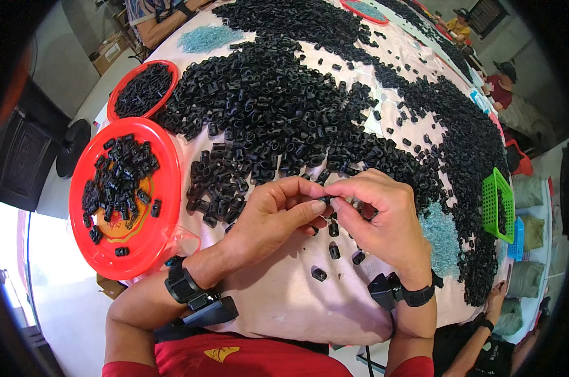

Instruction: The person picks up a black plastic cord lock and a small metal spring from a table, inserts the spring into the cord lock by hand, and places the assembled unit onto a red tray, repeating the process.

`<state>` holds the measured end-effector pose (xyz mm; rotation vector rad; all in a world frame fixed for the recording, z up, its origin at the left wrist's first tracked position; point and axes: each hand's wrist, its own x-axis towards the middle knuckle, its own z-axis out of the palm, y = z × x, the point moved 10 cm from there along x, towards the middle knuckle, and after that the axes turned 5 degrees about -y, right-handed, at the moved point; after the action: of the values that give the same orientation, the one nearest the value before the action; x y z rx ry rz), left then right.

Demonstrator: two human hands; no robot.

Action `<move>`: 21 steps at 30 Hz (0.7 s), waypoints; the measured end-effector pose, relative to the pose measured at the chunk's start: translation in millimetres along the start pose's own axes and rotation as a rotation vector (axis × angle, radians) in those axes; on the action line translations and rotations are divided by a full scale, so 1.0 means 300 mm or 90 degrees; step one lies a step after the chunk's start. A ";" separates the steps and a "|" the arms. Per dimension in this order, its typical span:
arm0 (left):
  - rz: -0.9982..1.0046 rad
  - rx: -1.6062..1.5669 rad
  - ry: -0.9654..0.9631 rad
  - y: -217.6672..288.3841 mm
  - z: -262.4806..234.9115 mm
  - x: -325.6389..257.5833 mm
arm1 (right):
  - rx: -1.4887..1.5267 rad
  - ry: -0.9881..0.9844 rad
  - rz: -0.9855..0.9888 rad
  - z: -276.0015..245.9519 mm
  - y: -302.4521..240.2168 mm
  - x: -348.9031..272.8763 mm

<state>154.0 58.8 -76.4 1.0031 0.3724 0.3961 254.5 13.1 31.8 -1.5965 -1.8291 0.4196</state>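
Fingertips of both hands met at frame centre, left hand [268,217] and right hand [378,220] pinching one small black clip [325,200] between them. Loose clips [333,251] lay just below on the desk [284,295], nearer the right hand.

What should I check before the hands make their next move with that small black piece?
1. Piece held: the left hand and right hand pinch one small black plastic piece between fingertips. Ok.
2. Piece seated or aligned: too small and covered by fingers. Cannot tell.
3. Supply nearby: a big pile of black pieces lies just beyond the hands on the pink table. Ok.
4. Red tray at the person's left holds pieces and has bare room. Ok.
5. Loose pieces lie under the hands, apart from the table edge. Ok.
6. Wrist bands sit on both wrists. Ok.
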 end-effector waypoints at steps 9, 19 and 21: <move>0.043 0.091 0.018 0.008 -0.006 -0.006 | -0.018 -0.014 -0.025 0.004 -0.011 -0.003; 0.084 0.185 0.057 0.036 -0.002 -0.030 | -0.018 -0.004 -0.047 0.023 -0.014 -0.010; 0.070 0.208 0.070 0.021 -0.007 -0.035 | -0.003 -0.011 -0.037 0.024 -0.008 -0.010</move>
<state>143.0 58.3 -70.7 1.3279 0.4923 0.5017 248.0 11.2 27.2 -1.5438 -1.8851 0.4042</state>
